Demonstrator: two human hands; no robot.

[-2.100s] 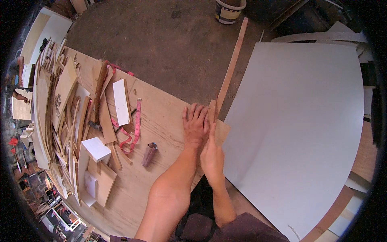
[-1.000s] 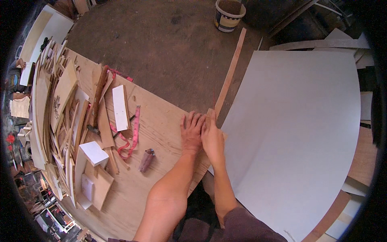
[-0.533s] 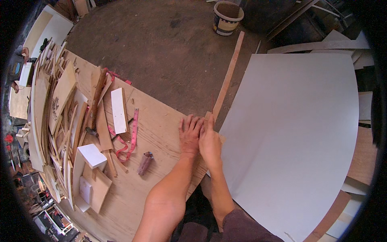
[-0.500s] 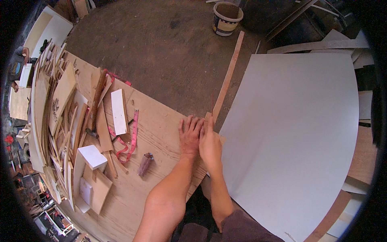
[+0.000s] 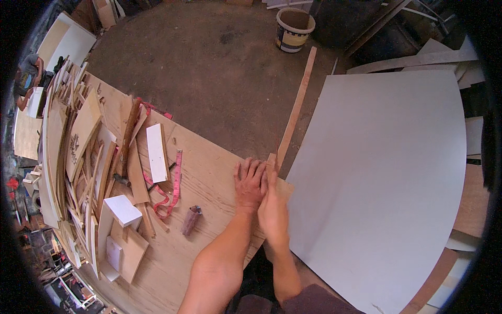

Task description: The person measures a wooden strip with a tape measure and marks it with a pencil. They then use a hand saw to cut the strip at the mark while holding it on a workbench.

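My left hand point(image 5: 251, 186) lies with its fingers stretched out near the right corner of a plywood tabletop point(image 5: 209, 172), pressing on it or on a piece beneath. My right hand point(image 5: 273, 209) is closed right beside it, its index finger pointing forward. From its fingers a thin dark blade-like thing point(image 5: 277, 149) sticks out; its grip is hidden. The end of a small wooden piece point(image 5: 271, 158) shows just ahead of the fingertips. Beyond the table edge, a long narrow wooden strip point(image 5: 298, 104) runs away from my hands.
A large pale panel point(image 5: 376, 183) stretches along the right. On the table lie a white block point(image 5: 155, 152), a red tape measure point(image 5: 178, 172), a rolled brownish piece point(image 5: 191, 220), a hammer point(image 5: 128, 141) and piled wood offcuts point(image 5: 78, 136). A bucket point(image 5: 294, 39) stands on the floor; another person point(image 5: 32, 73) is far left.
The whole view has shifted slightly, with the scene sitting lower. My right hand has drawn back a little toward me, while my left hand keeps its place on the table.
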